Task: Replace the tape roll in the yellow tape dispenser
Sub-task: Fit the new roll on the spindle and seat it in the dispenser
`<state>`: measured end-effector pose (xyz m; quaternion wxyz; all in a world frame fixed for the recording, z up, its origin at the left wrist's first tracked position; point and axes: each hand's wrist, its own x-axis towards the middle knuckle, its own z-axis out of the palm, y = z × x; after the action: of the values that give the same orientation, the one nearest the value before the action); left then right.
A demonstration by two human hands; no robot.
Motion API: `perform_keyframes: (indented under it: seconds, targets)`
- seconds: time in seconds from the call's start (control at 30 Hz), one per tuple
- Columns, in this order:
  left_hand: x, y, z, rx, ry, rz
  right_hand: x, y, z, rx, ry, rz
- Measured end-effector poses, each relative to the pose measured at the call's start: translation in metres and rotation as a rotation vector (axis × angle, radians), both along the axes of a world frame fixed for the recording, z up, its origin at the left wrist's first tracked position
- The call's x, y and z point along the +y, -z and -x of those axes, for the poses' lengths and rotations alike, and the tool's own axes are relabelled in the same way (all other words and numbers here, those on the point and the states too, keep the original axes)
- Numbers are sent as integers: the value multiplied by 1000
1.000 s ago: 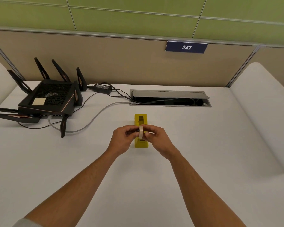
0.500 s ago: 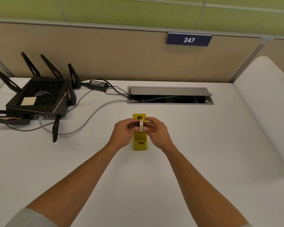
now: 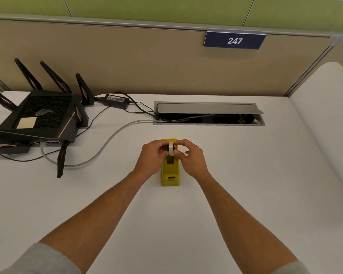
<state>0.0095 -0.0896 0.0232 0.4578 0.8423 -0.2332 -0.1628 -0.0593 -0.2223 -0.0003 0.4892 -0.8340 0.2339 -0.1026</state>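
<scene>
The yellow tape dispenser (image 3: pixel 170 175) stands on the white desk (image 3: pixel 246 194), its long axis pointing away from me. A whitish tape roll (image 3: pixel 171 148) is held upright, edge toward me, right over the dispenser's open slot. My left hand (image 3: pixel 153 156) pinches the roll from the left, with a dark hub showing at its fingertips. On the opposite side my right hand (image 3: pixel 189 157) pinches the roll. Both hands hide the dispenser's middle, and I cannot tell if the roll touches it.
A black router (image 3: pixel 42 117) with several antennas sits at the far left, with a power brick (image 3: pixel 117 99) and cables (image 3: pixel 107 143) running to an open cable hatch (image 3: pixel 208 113) behind the dispenser. A beige partition with a "247" sign (image 3: pixel 234 40) closes the back.
Both hands have carried the tape roll away from me, from over the dispenser's near half to above its far half. More of the dispenser's near end now shows.
</scene>
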Motion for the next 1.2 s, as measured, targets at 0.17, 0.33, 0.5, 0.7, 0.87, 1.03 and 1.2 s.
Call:
perform_keyframes:
  seconds: [0.17, 0.33, 0.5, 0.7, 0.87, 1.03, 1.2]
  targets:
    - [-1, 11, -8, -116, 31, -131, 2, 7, -7, 11, 10, -14]
    - [-1, 12, -14, -140, 48, -175, 2, 7, -11, 14, 9, -13]
    - [-1, 16, -15, -171, 114, -212, 2, 10, -8, 23, -6, 7]
    - [-4, 20, -14, -186, 136, -253, 3, 13, -5, 33, 10, 66]
    - [-2, 25, -16, -229, 163, -278, 5, 16, -6, 55, 20, 128]
    - [2, 29, -15, -237, 185, -289, 6, 18, -4, 35, 12, 155]
    - [6, 32, -10, -229, 194, -290, 5, 22, -2, -5, 16, 136]
